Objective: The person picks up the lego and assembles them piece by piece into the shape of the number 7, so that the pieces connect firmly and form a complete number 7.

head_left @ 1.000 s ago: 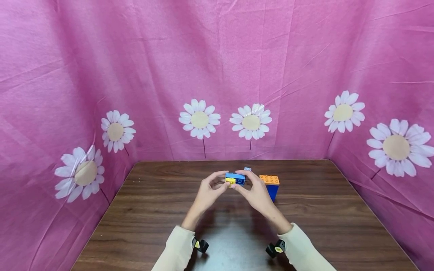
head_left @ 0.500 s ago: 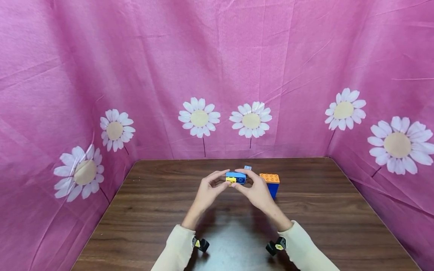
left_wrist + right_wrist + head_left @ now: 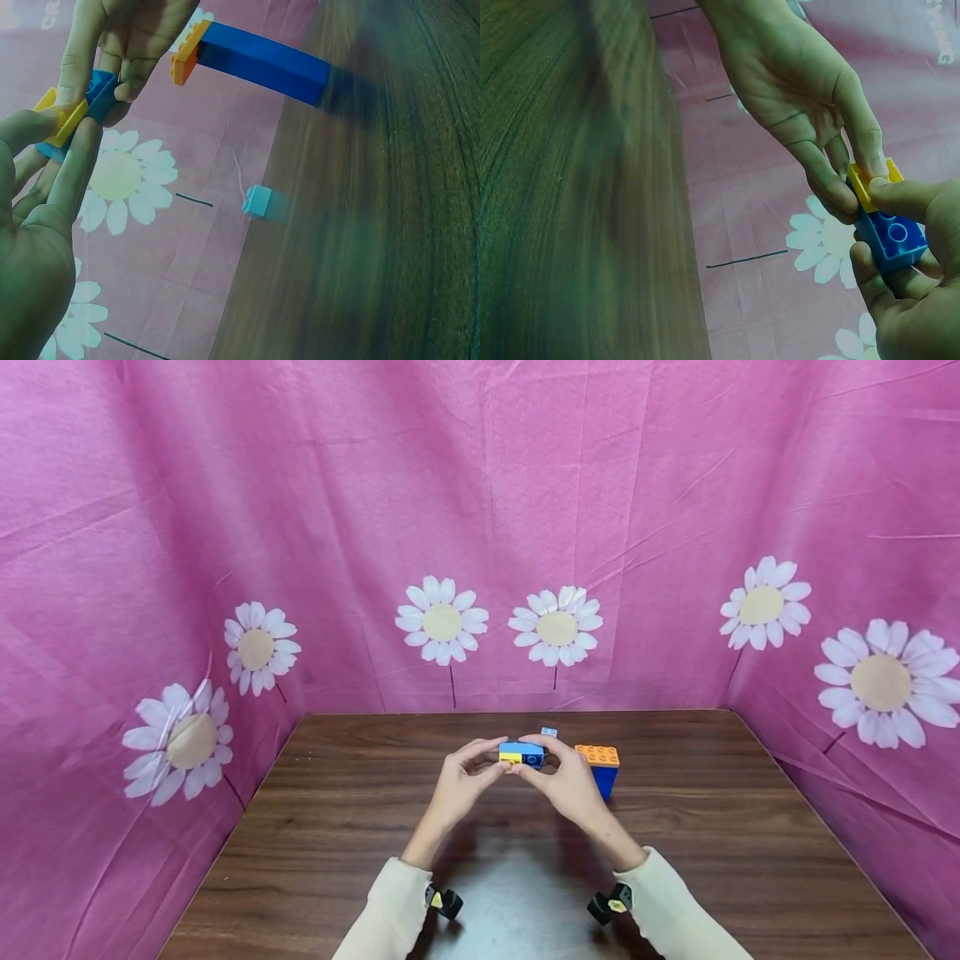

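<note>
Both hands hold a blue toy building brick [image 3: 527, 750] above the table in the head view, its hollow underside turned toward me. A smaller yellow brick [image 3: 863, 187] sits against the left part of that underside. My left hand [image 3: 459, 787] grips the blue brick's left end, thumb at the yellow brick. From the right, my right hand [image 3: 564, 782] grips the blue brick, with its thumb also pressing by the yellow one. Fingers hide parts of both bricks. In the left wrist view, the yellow brick [image 3: 69, 124] lies under the thumbs.
Just right of my right hand stands a tall dark blue block [image 3: 606, 782] topped by an orange studded brick [image 3: 597, 756]. A small light blue brick [image 3: 549, 732] sits behind the hands, near the back edge of the wooden table [image 3: 337, 810]. Pink flowered cloth [image 3: 480, 485] surrounds the table.
The blue brick has shifted very slightly to the right between the fingers in the first half second. Both hands otherwise stay in place, and the head view has tilted a little.
</note>
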Available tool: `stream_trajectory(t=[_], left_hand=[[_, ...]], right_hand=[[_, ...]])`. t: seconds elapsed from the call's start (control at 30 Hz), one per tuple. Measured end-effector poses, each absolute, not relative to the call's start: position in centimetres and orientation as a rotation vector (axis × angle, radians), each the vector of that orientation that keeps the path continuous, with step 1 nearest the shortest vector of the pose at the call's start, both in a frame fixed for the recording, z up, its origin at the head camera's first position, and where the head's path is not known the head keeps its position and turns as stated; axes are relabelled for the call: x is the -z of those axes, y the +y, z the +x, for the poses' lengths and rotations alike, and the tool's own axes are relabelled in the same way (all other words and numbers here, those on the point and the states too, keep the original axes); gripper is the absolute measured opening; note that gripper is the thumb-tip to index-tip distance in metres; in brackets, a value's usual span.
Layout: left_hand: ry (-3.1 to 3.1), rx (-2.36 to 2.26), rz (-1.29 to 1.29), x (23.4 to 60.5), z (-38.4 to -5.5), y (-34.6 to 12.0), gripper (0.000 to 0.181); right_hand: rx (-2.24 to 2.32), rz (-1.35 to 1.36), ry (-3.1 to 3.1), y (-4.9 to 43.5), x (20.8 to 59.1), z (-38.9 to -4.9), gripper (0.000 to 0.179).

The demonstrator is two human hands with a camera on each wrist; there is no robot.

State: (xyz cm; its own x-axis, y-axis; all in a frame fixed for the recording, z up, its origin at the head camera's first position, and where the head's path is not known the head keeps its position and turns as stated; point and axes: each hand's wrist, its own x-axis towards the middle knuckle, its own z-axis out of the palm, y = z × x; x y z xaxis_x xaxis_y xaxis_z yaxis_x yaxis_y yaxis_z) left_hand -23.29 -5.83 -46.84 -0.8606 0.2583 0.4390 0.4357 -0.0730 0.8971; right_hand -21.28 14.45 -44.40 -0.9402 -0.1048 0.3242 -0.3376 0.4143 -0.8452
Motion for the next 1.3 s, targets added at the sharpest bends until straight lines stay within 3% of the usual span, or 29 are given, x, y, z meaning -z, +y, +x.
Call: stream_trajectory(t=[0.6,1.07,1.3], left_hand=[[-2.06,2.047,-0.753,46.9,-23.2,-6.2,0.035],[-2.061,2.487,-0.794,46.2,-23.4,-6.2,0.046],[-2.103,2.535,-0.618,45.3,-23.1,-5.3,0.04]], right_hand=[[-1.546,0.461,-2.445,14.6,44.4,-21.4,0.041],[-1.38,0.503,-2.43,14.9,44.9,-21.7,0.045],[-1.196,0.611,-2.383,14.5,45.1,-21.9,0.045]])
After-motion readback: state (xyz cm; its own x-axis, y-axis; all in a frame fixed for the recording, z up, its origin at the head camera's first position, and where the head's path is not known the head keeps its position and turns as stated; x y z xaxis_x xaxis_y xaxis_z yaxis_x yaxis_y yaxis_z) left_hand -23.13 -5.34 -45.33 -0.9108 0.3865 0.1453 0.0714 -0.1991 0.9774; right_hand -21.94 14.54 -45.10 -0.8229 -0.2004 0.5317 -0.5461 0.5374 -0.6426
